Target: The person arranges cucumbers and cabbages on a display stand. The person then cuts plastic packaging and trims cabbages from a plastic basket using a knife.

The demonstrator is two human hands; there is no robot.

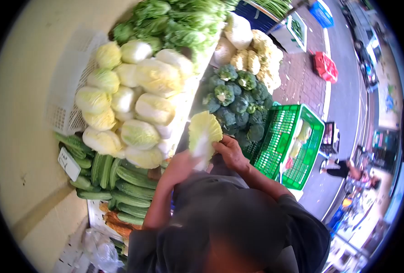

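A pale yellow-green napa cabbage leaf (204,133) with a white lower part stands upright in front of my body. My right hand (231,154) is closed on its right edge, thumb and fingers pinching it. My left hand (181,167) is at the lower left of the leaf, smeared by motion, so its grip cannot be made out. Several whole napa cabbages (140,109) are piled to the left of the leaf. Broccoli heads (240,102) lie just beyond my right hand.
Cucumbers (131,186) lie left of my left arm, beside a white price card (69,164). Leafy lettuce (174,22) and cauliflower (265,59) sit farther off. A green crate (304,170) stands at my right, by the road. A person (347,170) is out there.
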